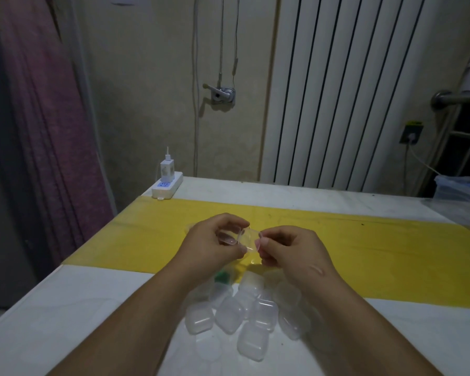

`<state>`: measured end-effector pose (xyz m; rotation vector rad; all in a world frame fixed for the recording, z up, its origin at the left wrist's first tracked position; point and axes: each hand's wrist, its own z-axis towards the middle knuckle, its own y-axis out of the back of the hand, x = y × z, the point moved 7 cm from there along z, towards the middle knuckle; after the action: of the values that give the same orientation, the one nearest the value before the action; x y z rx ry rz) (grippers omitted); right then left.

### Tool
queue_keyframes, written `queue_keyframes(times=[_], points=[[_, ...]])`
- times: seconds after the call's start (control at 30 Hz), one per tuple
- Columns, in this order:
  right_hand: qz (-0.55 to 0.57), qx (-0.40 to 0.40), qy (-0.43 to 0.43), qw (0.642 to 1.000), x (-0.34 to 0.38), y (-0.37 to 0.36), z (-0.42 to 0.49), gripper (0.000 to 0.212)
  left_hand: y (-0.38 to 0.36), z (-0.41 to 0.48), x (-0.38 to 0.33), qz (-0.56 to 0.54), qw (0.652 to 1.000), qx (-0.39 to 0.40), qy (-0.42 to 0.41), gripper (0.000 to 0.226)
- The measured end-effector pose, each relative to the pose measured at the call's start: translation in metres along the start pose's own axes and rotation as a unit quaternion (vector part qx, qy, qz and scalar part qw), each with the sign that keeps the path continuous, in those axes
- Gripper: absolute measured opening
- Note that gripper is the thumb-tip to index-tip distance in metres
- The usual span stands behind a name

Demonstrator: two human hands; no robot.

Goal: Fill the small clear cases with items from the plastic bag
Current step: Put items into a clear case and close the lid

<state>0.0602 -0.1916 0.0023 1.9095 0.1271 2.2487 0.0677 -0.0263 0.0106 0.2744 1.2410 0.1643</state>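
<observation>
Left hand [215, 240] and right hand [288, 251] both pinching one clear case [248, 240] above the yellow strip [364, 253], grip closed on it, heap of cases [244, 316] on the tabletop [79, 321] below the wrists, power strip [166, 185] at far edge

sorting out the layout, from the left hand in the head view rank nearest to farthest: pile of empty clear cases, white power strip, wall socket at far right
1. Pile of empty clear cases, just below the left hand, toward the person.
2. White power strip, table's far left corner.
3. Wall socket, far right, beyond the table.
</observation>
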Motion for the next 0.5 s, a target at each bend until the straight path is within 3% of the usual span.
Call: queue_keyframes(times=[0.2, 0.33, 0.5], points=[[0.005, -0.081, 0.051, 0.995, 0.015, 0.019, -0.001, 0.004, 0.006, 0.003, 0.004, 0.000, 0.999, -0.038, 0.011, 0.040], [0.039, -0.048, 0.082, 0.995, 0.025, 0.009, -0.007, 0.008, 0.003, 0.001, 0.003, 0.001, 0.999, -0.035, 0.025, 0.038], [-0.106, -0.061, 0.125, 0.985, 0.025, 0.004, -0.008, 0.008, 0.002, 0.000, 0.002, -0.011, 0.999, -0.024, 0.032, 0.038]])
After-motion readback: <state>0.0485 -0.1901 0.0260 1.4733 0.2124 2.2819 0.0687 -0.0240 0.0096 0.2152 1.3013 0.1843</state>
